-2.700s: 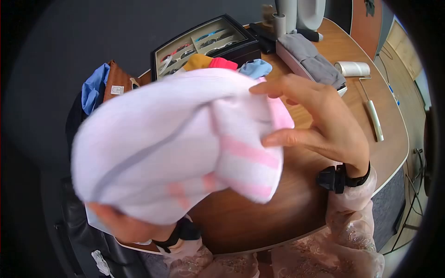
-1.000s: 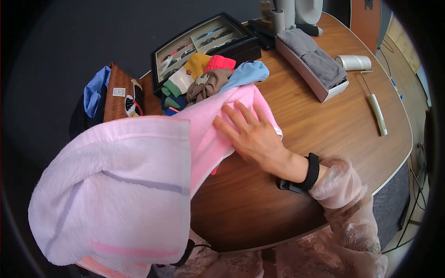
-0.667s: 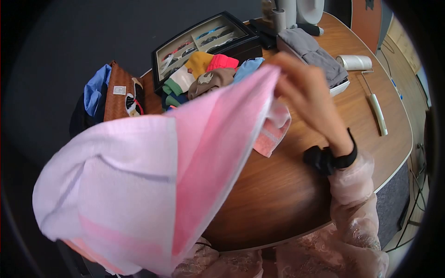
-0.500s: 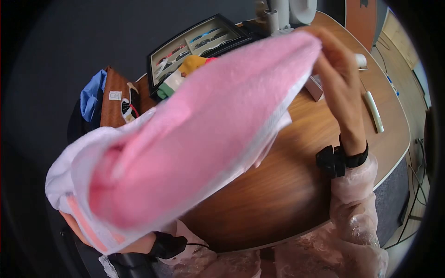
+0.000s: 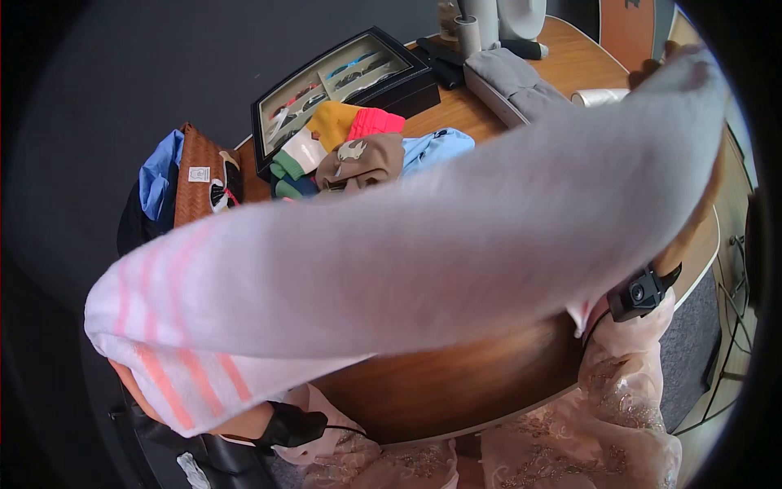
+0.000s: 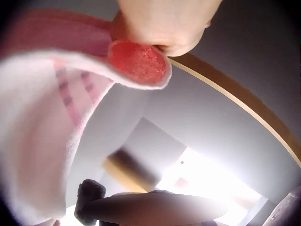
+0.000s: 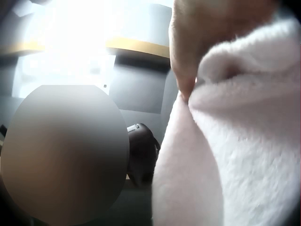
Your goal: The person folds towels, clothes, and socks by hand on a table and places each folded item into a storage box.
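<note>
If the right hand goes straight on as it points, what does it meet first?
Way looks free nearby: pinching the towel, the right hand points away from the body; the orange panel might come far beyond, but depth is unclear.

The towel [image 5: 391, 269] has been drawn farther into the upper right, its white side turned up in place of the pink. The right hand [image 7: 211, 33] has been raised there too. The brown cloth [image 5: 366, 160] and grey cloth [image 5: 511, 77] have been uncovered.
</note>
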The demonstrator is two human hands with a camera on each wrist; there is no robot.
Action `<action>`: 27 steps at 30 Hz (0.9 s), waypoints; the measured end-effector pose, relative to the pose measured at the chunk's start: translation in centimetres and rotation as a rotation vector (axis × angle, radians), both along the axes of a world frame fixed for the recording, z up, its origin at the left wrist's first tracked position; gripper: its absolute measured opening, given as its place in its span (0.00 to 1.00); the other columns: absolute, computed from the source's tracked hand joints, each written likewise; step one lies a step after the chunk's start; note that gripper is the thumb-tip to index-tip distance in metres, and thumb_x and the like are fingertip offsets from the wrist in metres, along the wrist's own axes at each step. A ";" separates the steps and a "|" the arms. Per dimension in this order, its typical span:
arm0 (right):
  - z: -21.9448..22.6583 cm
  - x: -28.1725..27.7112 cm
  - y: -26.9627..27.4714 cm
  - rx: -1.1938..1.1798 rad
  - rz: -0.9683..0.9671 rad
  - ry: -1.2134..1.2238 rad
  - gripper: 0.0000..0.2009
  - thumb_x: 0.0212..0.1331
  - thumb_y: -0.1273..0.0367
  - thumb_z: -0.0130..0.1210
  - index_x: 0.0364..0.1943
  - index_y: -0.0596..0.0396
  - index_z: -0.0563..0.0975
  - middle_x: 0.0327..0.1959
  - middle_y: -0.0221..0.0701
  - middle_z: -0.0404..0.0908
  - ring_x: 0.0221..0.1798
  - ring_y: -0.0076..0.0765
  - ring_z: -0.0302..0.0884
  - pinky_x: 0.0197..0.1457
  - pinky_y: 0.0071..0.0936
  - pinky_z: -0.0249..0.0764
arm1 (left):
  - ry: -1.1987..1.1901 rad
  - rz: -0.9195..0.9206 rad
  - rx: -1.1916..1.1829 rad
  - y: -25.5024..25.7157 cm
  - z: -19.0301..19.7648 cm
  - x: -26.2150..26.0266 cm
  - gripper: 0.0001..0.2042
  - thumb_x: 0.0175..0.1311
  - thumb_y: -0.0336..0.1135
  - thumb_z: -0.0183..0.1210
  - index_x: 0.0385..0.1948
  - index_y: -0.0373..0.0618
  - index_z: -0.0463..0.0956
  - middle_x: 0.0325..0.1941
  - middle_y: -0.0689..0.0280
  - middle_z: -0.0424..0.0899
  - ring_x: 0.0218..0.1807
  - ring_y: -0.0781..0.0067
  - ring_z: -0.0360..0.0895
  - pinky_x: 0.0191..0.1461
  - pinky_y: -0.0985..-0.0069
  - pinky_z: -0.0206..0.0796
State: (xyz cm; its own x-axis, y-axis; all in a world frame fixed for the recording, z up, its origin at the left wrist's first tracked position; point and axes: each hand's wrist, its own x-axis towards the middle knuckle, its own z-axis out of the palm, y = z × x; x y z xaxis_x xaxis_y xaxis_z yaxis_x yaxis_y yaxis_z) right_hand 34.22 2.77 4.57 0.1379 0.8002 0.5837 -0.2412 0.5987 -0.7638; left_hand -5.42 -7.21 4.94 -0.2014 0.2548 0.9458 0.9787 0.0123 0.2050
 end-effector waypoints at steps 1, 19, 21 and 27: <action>0.1 -0.4 -0.1 0.012 0.024 -0.054 0.15 0.59 0.62 0.46 0.42 0.61 0.70 0.38 0.31 0.72 0.38 0.22 0.70 0.42 0.18 0.65 | -0.038 -0.062 0.017 0.2 -0.1 0.3 0.24 0.60 0.40 0.52 0.55 0.34 0.64 0.54 0.50 0.73 0.50 0.60 0.76 0.49 0.69 0.72; -3.3 -5.4 3.4 0.043 -0.187 -1.383 0.16 0.44 0.65 0.61 0.38 0.55 0.77 0.24 0.40 0.77 0.35 0.47 0.74 0.39 0.36 0.68 | -0.720 -0.719 -0.231 8.1 -2.9 0.0 0.20 0.64 0.30 0.50 0.57 0.35 0.61 0.61 0.54 0.64 0.63 0.67 0.62 0.64 0.74 0.51; -2.9 -6.6 3.0 0.008 -0.040 -1.474 0.21 0.44 0.65 0.62 0.44 0.59 0.75 0.38 0.41 0.78 0.41 0.47 0.75 0.43 0.37 0.70 | -0.764 -0.836 -0.330 7.0 -2.0 1.2 0.16 0.65 0.31 0.49 0.52 0.34 0.66 0.56 0.54 0.69 0.57 0.69 0.68 0.59 0.74 0.60; -6.6 -9.7 3.6 -0.069 0.073 -1.618 0.23 0.43 0.63 0.63 0.44 0.57 0.74 0.38 0.39 0.77 0.44 0.45 0.74 0.44 0.36 0.69 | -0.633 -0.778 -0.992 3.9 -5.4 4.1 0.10 0.61 0.33 0.54 0.28 0.35 0.78 0.25 0.63 0.81 0.28 0.78 0.76 0.35 0.79 0.68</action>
State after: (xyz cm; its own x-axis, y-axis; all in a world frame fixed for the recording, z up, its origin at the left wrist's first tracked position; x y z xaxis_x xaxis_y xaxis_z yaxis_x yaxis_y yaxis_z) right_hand 24.49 6.33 -2.01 -0.5898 0.8067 0.0373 0.7746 0.5782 -0.2563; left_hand -1.31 -3.26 -0.49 -0.0203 0.9933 0.1136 0.5491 -0.0839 0.8315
